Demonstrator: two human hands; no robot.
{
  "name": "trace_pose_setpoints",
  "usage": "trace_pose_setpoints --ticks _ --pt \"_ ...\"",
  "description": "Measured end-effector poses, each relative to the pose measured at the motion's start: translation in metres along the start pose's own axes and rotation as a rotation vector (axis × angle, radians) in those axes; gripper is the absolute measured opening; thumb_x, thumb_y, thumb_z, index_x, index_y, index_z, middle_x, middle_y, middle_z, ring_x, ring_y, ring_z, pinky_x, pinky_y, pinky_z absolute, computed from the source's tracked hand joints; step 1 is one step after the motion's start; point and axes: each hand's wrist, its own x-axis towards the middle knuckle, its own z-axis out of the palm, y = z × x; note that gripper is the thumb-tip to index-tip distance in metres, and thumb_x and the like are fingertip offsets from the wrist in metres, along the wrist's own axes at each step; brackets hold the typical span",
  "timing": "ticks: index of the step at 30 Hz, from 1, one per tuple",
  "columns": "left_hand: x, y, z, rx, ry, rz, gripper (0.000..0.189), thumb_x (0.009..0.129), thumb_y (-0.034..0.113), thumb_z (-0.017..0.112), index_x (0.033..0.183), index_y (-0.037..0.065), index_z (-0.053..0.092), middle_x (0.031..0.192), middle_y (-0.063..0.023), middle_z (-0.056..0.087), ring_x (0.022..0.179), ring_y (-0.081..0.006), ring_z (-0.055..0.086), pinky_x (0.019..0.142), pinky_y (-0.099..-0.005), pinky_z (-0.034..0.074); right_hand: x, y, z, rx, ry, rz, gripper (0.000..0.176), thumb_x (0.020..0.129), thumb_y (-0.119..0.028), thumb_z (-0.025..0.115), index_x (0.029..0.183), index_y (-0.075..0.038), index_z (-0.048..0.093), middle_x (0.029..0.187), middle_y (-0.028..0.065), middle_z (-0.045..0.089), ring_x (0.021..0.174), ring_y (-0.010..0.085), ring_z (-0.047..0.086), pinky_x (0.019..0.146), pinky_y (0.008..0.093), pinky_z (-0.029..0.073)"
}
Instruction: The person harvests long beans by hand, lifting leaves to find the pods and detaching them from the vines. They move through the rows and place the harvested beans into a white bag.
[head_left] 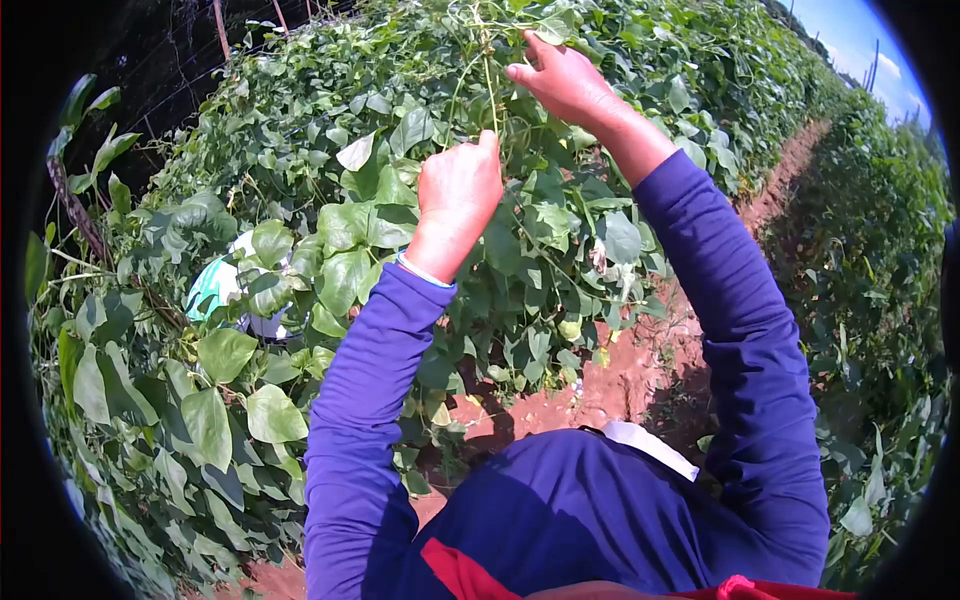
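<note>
Evidently our left hand (460, 190) is curled closed, its thumb against the vine stem (490, 75), which it seems to pinch; the stem runs upward from that thumb, just left of our right hand (570, 80). That one has thumb and forefinger apart beside the greenery; whether its hidden fingers grip anything, we cannot tell. We judge the stem light, pliant and easily snapped, best held low, near our left thumb. It looks thin, yellowish and slightly knobbly. Below our left hand hang broad, smooth, pointed leaves (342, 225); beneath both hands shows crumbly reddish soil (620, 375).
</note>
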Motion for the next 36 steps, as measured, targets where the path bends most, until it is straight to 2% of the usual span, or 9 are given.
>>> trace_pose_setpoints --ticks 2,5,7,10,19,24,33,35,36 --pt "0.0 0.009 -0.005 -0.007 0.028 -0.014 0.013 0.091 0.022 0.055 0.092 0.01 0.058 0.062 -0.0134 0.062 0.058 -0.0342 0.064 0.052 -0.0439 0.051 0.025 0.004 0.0 0.238 -0.054 0.024 0.067 0.089 -0.029 0.063 0.142 0.001 0.035 0.124 0.0197 0.06 0.109 0.0278 0.06 0.095 0.0361 0.046" --pt "0.004 0.026 -0.017 0.007 0.042 -0.064 0.013 0.091 0.022 0.055 0.089 0.009 0.057 0.062 -0.0138 0.062 0.058 -0.0343 0.064 0.052 -0.0438 0.051 0.053 0.0 -0.006 0.656 0.057 0.101 0.039 0.085 -0.019 0.06 0.12 -0.001 0.06 0.108 0.0204 0.066 0.102 0.0265 0.062 0.089 0.0378 0.046" --pt "0.006 0.035 -0.027 -0.007 0.064 -0.073 0.014 0.091 0.022 0.054 0.086 0.009 0.056 0.061 -0.0136 0.062 0.058 -0.034 0.064 0.052 -0.0435 0.051 0.079 0.009 0.003 0.477 0.391 -0.111 0.028 0.085 -0.021 0.061 0.102 -0.001 0.069 0.075 0.0088 0.068 0.067 0.0177 0.061 0.061 0.0317 0.047" --pt "0.013 0.036 -0.035 0.002 0.12 -0.018 0.013 0.091 0.019 0.053 0.084 0.009 0.055 0.06 -0.012 0.062 0.057 -0.0317 0.065 0.05 -0.0426 0.051 0.091 0.01 -0.019 0.68 0.25 -0.178 0.017 0.085 -0.018 0.059 0.088 -0.004 0.067 0.061 -0.0004 0.051 0.053 0.01 0.046 0.047 0.0292 0.036" --pt "0.017 0.008 -0.037 -0.001 0.173 0.099 0.008 0.089 0.015 0.053 0.084 0.009 0.054 0.061 -0.0099 0.062 0.056 -0.029 0.064 0.049 -0.04 0.051 0.11 0.004 -0.017 1.233 -0.018 0.331 0.037 0.095 -0.038 0.056 0.105 -0.003 0.054 0.084 0.013 0.059 0.058 0.0143 0.055 0.043 0.023 0.042" --pt "0.017 -0.002 -0.021 -0.052 0.138 0.153 0.01 0.09 0.019 0.055 0.087 0.009 0.054 0.061 -0.0096 0.062 0.055 -0.0291 0.064 0.049 -0.0397 0.051 0.085 -0.007 -0.014 1.048 0.064 0.22 0.014 0.092 -0.017 0.06 0.085 -0.006 0.057 0.063 0.0017 0.054 0.047 0.0087 0.048 0.041 0.0221 0.038" --pt "0.018 0.015 -0.003 -0.13 0.135 0.144 0.018 0.091 0.021 0.055 0.102 0.007 0.058 0.062 -0.0098 0.062 0.056 -0.0299 0.064 0.05 -0.0397 0.052 0.048 0.015 -0.007 1.182 0.111 0.345 0.018 0.092 -0.021 0.055 0.096 -0.009 0.068 0.061 -0.0027 0.053 0.049 0.0071 0.047 0.045 0.0232 0.039" --pt "0.02 0.017 -0.003 -0.143 0.137 0.141 0.017 0.091 0.02 0.055 0.101 0.007 0.058 0.062 -0.0098 0.062 0.056 -0.03 0.064 0.05 -0.0399 0.052 0.028 0.01 -0.017 0.926 0.082 0.174 0.05 0.087 -0.025 0.066 0.127 0.0 0.05 0.099 0.013 0.064 0.094 0.0144 0.062 0.077 0.0302 0.051" --pt "0.021 0.017 -0.004 -0.143 0.141 0.131 0.017 0.09 0.019 0.055 0.101 0.007 0.058 0.062 -0.0101 0.062 0.056 -0.0303 0.064 0.05 -0.0401 0.052 0.015 -0.005 -0.015 0.956 0.162 0.189 0.035 0.086 -0.023 0.067 0.114 -0.003 0.057 0.08 0.0052 0.06 0.077 0.0078 0.059 0.061 0.0244 0.048"
